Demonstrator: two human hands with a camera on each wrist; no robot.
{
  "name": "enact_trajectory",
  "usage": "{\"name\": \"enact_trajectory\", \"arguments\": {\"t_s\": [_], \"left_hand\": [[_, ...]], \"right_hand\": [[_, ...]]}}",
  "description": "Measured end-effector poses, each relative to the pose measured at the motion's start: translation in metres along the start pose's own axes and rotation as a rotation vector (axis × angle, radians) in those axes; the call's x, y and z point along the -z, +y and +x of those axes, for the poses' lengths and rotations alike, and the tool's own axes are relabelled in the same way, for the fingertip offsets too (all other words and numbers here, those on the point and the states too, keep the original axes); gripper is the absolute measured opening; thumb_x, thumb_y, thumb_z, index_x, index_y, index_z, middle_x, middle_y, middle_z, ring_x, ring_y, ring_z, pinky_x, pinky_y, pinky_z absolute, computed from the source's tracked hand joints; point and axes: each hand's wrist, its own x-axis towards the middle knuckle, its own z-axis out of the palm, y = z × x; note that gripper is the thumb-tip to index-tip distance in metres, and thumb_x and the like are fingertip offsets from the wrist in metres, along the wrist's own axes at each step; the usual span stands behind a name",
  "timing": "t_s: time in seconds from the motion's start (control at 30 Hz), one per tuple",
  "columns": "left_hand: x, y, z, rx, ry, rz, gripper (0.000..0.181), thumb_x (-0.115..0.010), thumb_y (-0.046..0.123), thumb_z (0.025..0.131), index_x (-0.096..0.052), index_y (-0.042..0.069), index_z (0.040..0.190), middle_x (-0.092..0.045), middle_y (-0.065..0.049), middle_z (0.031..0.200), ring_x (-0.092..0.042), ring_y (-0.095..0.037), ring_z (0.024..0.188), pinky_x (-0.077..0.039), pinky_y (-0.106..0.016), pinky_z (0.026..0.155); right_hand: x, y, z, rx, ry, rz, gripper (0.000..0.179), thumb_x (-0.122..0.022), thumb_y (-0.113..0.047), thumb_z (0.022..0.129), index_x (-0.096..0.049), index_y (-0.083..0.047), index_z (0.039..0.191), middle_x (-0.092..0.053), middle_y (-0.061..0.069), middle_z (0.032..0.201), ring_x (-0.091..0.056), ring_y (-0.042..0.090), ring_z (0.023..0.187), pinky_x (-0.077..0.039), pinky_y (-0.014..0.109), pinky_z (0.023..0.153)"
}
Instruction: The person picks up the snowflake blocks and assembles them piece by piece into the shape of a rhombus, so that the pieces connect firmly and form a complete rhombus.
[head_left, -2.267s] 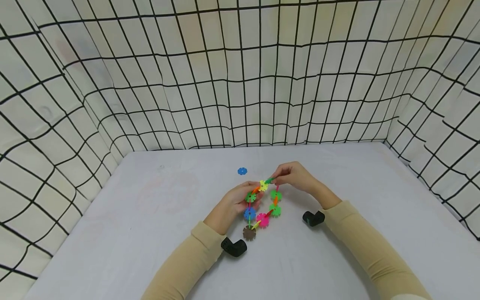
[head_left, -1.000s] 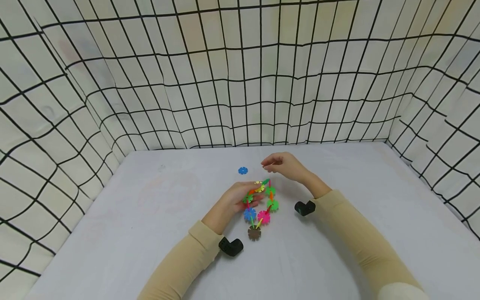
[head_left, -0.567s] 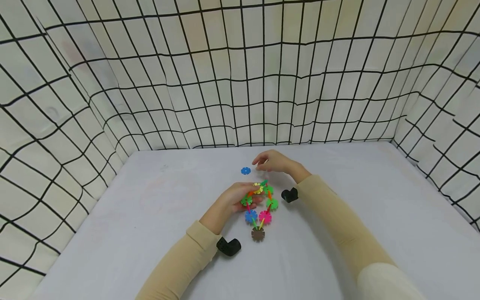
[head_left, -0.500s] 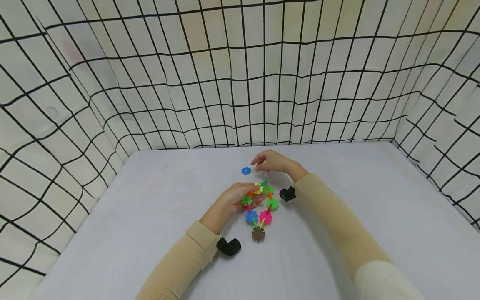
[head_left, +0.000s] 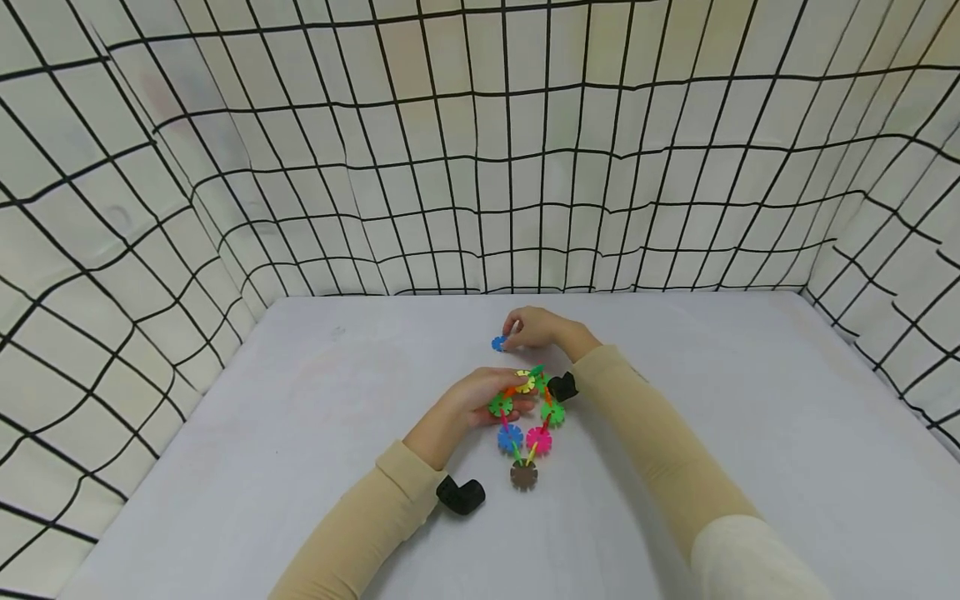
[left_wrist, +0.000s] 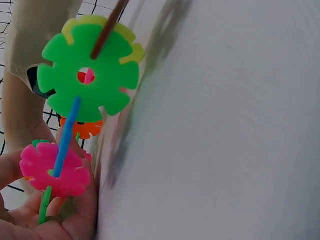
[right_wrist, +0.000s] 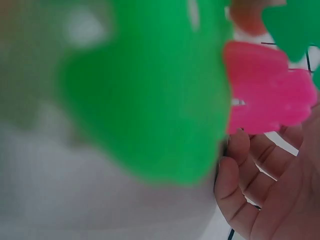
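Observation:
Slotted plastic snowflake discs in several colours are linked edge to edge into a ring (head_left: 538,440). Its brown disc (head_left: 523,475) lies nearest the front. My left hand (head_left: 480,396) holds the ring's far-left part, thumb over the yellow disc (head_left: 524,382) and fingers beneath. In the left wrist view, a pink disc (left_wrist: 55,170) sits by that hand, with a green disc (left_wrist: 95,70) above. Beyond the ring, my right hand (head_left: 536,327) pinches a loose blue disc (head_left: 498,343) by its right side, the fingertips covering part of it. A blurred green disc (right_wrist: 150,110) fills much of the right wrist view.
A white cloth-covered table (head_left: 337,417) extends around the hands. White walls with black netting (head_left: 487,183) stand at the back and both sides. Black wrist devices (head_left: 461,496) sit at both cuffs; the right one overlaps the ring in the head view.
My right hand has let go of the ring, moved back and left, and taken hold of the loose blue disc. The ring has settled into a narrower loop, still in my left hand.

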Motion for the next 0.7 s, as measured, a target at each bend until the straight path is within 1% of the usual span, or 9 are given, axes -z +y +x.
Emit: {"name": "enact_trajectory", "arguments": {"t_s": [0.17, 0.3, 0.37, 0.47, 0.6, 0.7], "left_hand": [[0.0014, -0.0003, -0.0007, 0.003, -0.010, -0.006, 0.036, -0.050, 0.014, 0.108, -0.056, -0.008, 0.136, -0.069, -0.002, 0.091, -0.067, -0.008, 0.074, -0.052, -0.020, 0.063], [0.0019, -0.0010, -0.0001, 0.006, -0.011, -0.016, 0.035, -0.050, 0.013, 0.108, -0.055, -0.008, 0.136, -0.069, -0.002, 0.092, -0.067, -0.008, 0.074, -0.052, -0.019, 0.063], [0.0018, -0.0016, 0.0005, 0.006, -0.014, -0.024, 0.035, -0.050, 0.012, 0.108, -0.055, -0.007, 0.136, -0.069, -0.002, 0.092, -0.066, -0.008, 0.074, -0.052, -0.019, 0.062], [0.0016, -0.0021, 0.0007, 0.004, -0.014, -0.031, 0.035, -0.051, 0.012, 0.108, -0.055, -0.007, 0.137, -0.069, -0.002, 0.092, -0.067, -0.008, 0.074, -0.052, -0.019, 0.062], [0.0020, -0.0022, -0.0002, 0.002, -0.005, -0.031, 0.036, -0.052, 0.014, 0.108, -0.055, -0.006, 0.137, -0.070, -0.002, 0.091, -0.067, -0.008, 0.074, -0.053, -0.019, 0.062], [0.0032, -0.0017, -0.0007, 0.007, 0.004, -0.037, 0.037, -0.052, 0.015, 0.108, -0.055, -0.005, 0.139, -0.070, -0.003, 0.093, -0.067, -0.009, 0.075, -0.053, -0.019, 0.062]], "right_hand": [[-0.0044, -0.0070, -0.0018, -0.016, 0.027, -0.027, 0.029, -0.076, -0.022, 0.095, -0.065, -0.005, 0.115, -0.063, 0.015, 0.119, -0.058, 0.026, 0.104, -0.048, 0.038, 0.094], [-0.0063, -0.0067, -0.0009, -0.015, 0.034, -0.024, 0.027, -0.077, -0.020, 0.094, -0.066, -0.003, 0.112, -0.063, 0.015, 0.117, -0.057, 0.027, 0.105, -0.048, 0.039, 0.097], [-0.0065, -0.0054, 0.0000, -0.012, 0.037, -0.014, 0.027, -0.077, -0.018, 0.094, -0.066, -0.002, 0.112, -0.063, 0.014, 0.113, -0.057, 0.026, 0.103, -0.048, 0.037, 0.095], [-0.0064, -0.0025, 0.0015, -0.008, 0.040, 0.017, 0.024, -0.077, -0.015, 0.093, -0.065, -0.002, 0.109, -0.062, 0.009, 0.105, -0.055, 0.022, 0.095, -0.047, 0.032, 0.087], [-0.0046, 0.0009, 0.0020, -0.021, 0.037, 0.096, 0.016, -0.076, -0.014, 0.094, -0.065, -0.005, 0.102, -0.059, 0.003, 0.093, -0.051, 0.017, 0.085, -0.043, 0.026, 0.076], [-0.0025, 0.0018, 0.0006, -0.036, 0.027, 0.166, 0.013, -0.074, -0.016, 0.095, -0.066, -0.007, 0.099, -0.056, 0.001, 0.086, -0.050, 0.015, 0.078, -0.041, 0.026, 0.071]]}}
